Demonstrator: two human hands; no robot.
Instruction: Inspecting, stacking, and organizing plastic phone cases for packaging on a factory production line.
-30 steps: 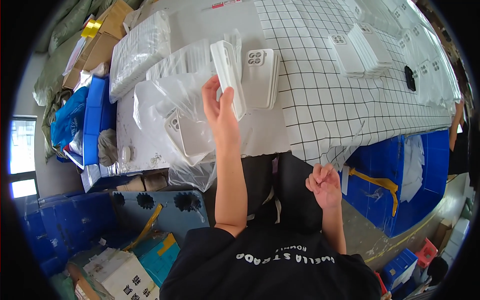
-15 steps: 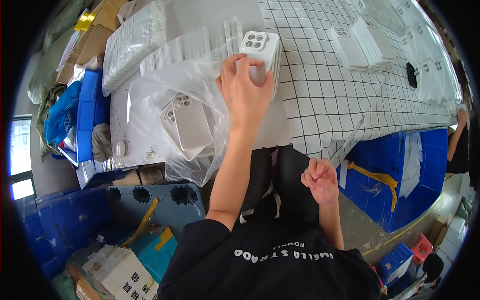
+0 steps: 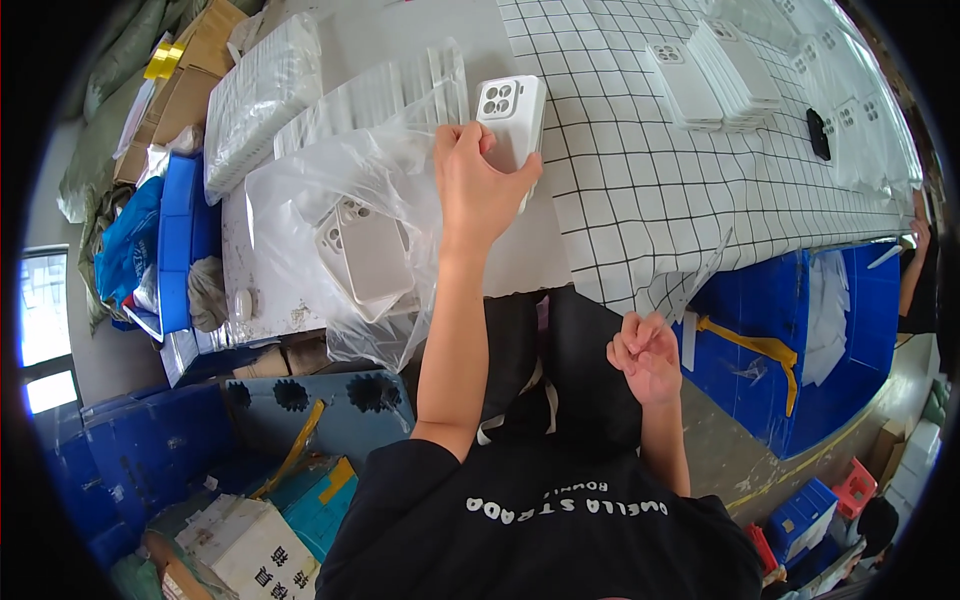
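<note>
My left hand (image 3: 474, 185) reaches over the table and grips a white phone case (image 3: 510, 120) with a four-hole camera cutout. Its thumb lies along the case's right edge and the curled fingers are at the left. More white edges show beneath, so it seems to top a small stack. Just left of the hand, white phone cases (image 3: 372, 262) lie in or under a clear plastic bag (image 3: 285, 215). My right hand (image 3: 645, 358) hovers beyond the table's near edge, palm up, fingers curled in; nothing shows in it.
Wrapped rows of white cases (image 3: 262, 105) stand at the far left. Stacked white cases (image 3: 735, 75) rest on a checked cloth (image 3: 610, 180), near a small black item (image 3: 819, 135). Blue bins (image 3: 760, 390) flank my legs. Another person's hand (image 3: 920, 235) shows at the far right.
My left hand and the gripped case have shifted slightly toward me, and the fingers have curled in more. The whole view has turned a little. My right hand keeps its curled pose.
</note>
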